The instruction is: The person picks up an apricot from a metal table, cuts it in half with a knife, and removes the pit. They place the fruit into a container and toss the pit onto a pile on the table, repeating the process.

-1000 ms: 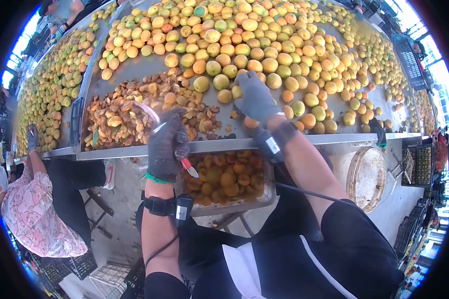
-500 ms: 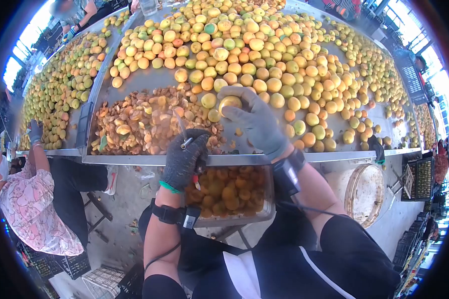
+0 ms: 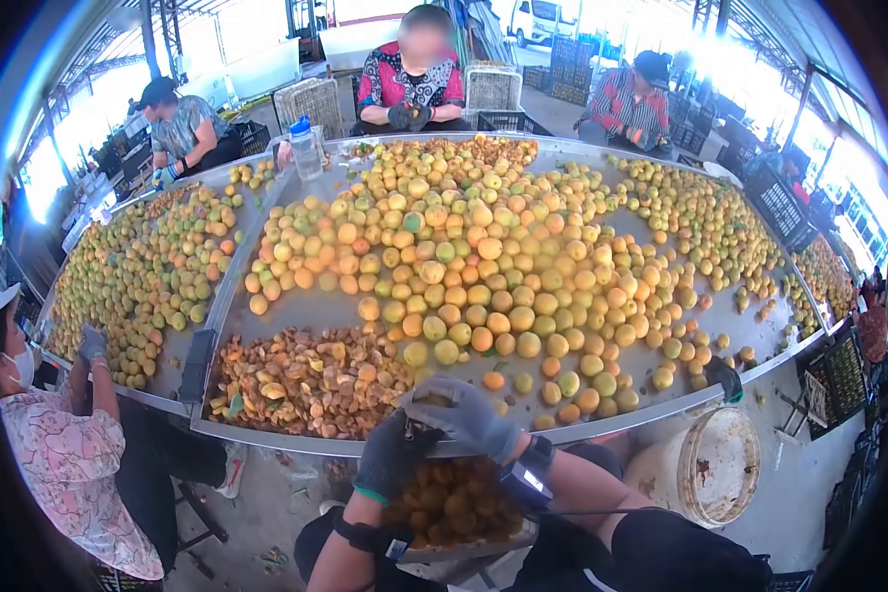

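Note:
My left hand [image 3: 397, 456], in a dark knitted glove with a green cuff, is closed around a small metal hand tool [image 3: 409, 428]; only its tip shows. Beside it, touching, is my right hand [image 3: 469, 416] in a grey glove, fingers curled round an apricot [image 3: 432, 399] that is mostly hidden. Both hands meet over the metal table's near edge. Just beyond lies a heap of brown-orange fruit scraps [image 3: 306, 383]. Below the hands, a tub of peeled-looking orange fruit [image 3: 454, 503] is partly covered by my left hand and forearms.
Whole yellow-green apricots [image 3: 523, 286] spread over the metal table [image 3: 306, 314]. A raised divider [image 3: 229, 286] runs on the left. A stained white bucket [image 3: 715, 464] stands at the right. A water bottle [image 3: 306, 153] is at the far side. Several people work around the table.
My view has tilted up, showing people across the table. My hands, apart before with the apricot in the right one, have come together. The right hand has drawn back toward the near edge.

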`<state>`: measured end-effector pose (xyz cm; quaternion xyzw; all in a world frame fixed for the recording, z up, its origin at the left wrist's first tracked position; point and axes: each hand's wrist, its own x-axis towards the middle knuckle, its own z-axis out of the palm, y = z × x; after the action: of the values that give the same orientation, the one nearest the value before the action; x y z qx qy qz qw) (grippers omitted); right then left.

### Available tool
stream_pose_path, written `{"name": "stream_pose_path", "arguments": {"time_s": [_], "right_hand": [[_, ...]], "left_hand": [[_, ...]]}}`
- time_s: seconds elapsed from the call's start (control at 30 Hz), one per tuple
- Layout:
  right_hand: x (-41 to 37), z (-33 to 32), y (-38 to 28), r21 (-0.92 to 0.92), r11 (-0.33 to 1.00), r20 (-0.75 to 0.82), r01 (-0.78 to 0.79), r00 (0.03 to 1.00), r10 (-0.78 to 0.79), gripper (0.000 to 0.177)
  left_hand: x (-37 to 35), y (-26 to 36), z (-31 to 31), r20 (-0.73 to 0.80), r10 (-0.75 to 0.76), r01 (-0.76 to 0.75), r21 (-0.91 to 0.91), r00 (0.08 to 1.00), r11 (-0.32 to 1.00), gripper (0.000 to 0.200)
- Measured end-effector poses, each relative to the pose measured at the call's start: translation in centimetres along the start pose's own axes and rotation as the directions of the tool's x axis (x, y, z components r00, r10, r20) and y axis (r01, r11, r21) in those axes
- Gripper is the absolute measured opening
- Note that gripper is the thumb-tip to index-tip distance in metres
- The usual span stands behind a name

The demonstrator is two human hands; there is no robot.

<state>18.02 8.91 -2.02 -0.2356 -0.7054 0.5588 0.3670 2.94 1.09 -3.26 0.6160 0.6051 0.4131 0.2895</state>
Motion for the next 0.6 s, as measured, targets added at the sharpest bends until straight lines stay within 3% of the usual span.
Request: {"name": "stream_pose_path", "arguments": {"time_s": [0.07,0.1,0.13,0.17,0.23,0.27,0.33,0.47,0.53,0.6], "right_hand": [[0.3,0.0,-0.3,0.020,1.000,-0.030,-0.010,1.000,0.011,0.019],[0.4,-0.1,-0.5,0.222,0.963,-0.070,-0.154,0.982,0.174,0.017],[0.6,-0.3,-0.7,0.417,0.865,-0.074,-0.277,0.939,0.337,0.015],[0.5,-0.5,-0.9,0.415,0.866,-0.071,-0.278,0.940,0.335,0.015],[0.6,-0.9,-1.1,0.274,0.938,-0.061,-0.211,0.970,0.236,0.019],[0.7,-0.8,-1.2,0.274,0.938,-0.056,-0.211,0.970,0.235,0.019],[0.8,-0.5,-1.5,0.665,0.666,0.033,-0.338,0.904,0.426,0.010],[1.0,-0.6,-1.1,0.753,0.576,0.047,-0.317,0.900,0.434,0.011],[1.0,-0.6,-1.8,0.823,0.438,0.135,-0.363,0.873,0.469,0.014],[1.0,-0.5,-1.3,0.808,0.448,0.149,-0.383,0.868,0.474,0.016]], "left_hand": [[-0.3,0.5,-0.7,0.020,0.015,-0.013,-0.093,1.000,0.996,0.032],[-0.6,0.8,-1.4,0.176,-0.185,0.239,-0.367,0.967,0.899,0.032],[-0.7,1.2,-2.0,0.374,-0.315,0.483,-0.561,0.872,0.672,0.033],[-1.0,1.8,-2.3,0.371,-0.314,0.481,-0.563,0.874,0.672,0.033],[-1.1,3.0,-2.7,0.436,-0.260,0.508,-0.721,0.861,0.471,0.031],[-1.2,3.0,-2.6,0.433,-0.262,0.506,-0.723,0.863,0.471,0.031],[-1.6,2.9,-2.4,0.466,-0.239,0.521,-0.802,0.852,0.293,0.031],[-2.1,2.5,-2.0,0.512,-0.151,0.531,-0.836,0.845,0.140,0.031],[-2.3,1.4,-1.3,0.576,-0.067,0.579,-0.815,0.815,0.035,0.031],[-2.3,1.2,-0.9,0.566,-0.090,0.573,-0.816,0.819,0.077,0.030]]}}
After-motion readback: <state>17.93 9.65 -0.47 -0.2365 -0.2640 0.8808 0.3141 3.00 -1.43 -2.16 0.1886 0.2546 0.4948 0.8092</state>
